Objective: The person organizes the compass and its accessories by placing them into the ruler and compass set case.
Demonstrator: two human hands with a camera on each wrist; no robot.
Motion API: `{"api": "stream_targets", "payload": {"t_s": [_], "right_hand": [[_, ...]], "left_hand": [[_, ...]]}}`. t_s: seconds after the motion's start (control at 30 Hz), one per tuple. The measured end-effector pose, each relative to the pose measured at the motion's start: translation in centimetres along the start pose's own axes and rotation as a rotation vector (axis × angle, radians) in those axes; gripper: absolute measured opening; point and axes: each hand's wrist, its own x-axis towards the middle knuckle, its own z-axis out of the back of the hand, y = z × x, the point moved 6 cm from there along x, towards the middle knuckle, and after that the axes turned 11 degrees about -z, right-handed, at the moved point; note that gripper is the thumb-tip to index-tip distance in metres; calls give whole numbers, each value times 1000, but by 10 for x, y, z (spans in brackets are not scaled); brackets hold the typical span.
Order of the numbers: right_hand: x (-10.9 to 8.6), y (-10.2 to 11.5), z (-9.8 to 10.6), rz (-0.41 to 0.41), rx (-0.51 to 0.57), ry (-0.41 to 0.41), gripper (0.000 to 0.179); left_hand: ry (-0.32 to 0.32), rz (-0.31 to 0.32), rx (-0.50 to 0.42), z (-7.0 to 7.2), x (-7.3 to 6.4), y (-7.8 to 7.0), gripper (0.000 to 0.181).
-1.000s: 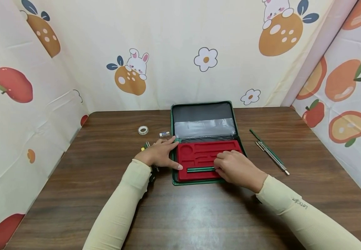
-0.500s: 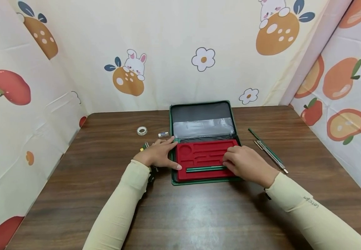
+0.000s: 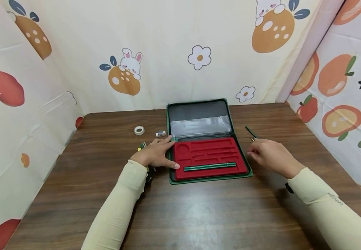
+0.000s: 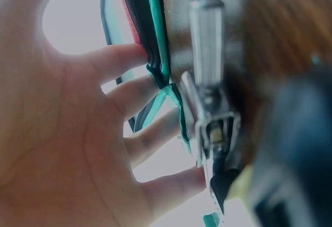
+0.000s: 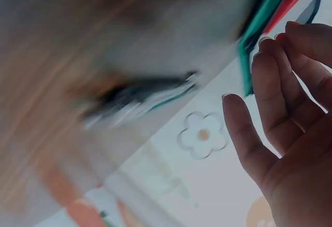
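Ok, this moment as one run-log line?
left grip: rests on left edge of open case; right grip: empty, right of case; long green piece: on red tray; eraser: left of case

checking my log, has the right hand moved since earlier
Yes, rightward: in the head view, the right hand was over the red tray and is now past the right edge of the green case.
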Motion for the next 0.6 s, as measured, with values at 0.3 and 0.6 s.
{"api": "stream_targets", "payload": {"t_s": [0.3,0.6], "right_hand": [[-14,-50,10,-155,30,79,3],[-18,-74,4,-248,45,124,7]], "left_hand": [[5,5,-1,1,1,1,106],[12,5,0,0,1,2,105]]}}
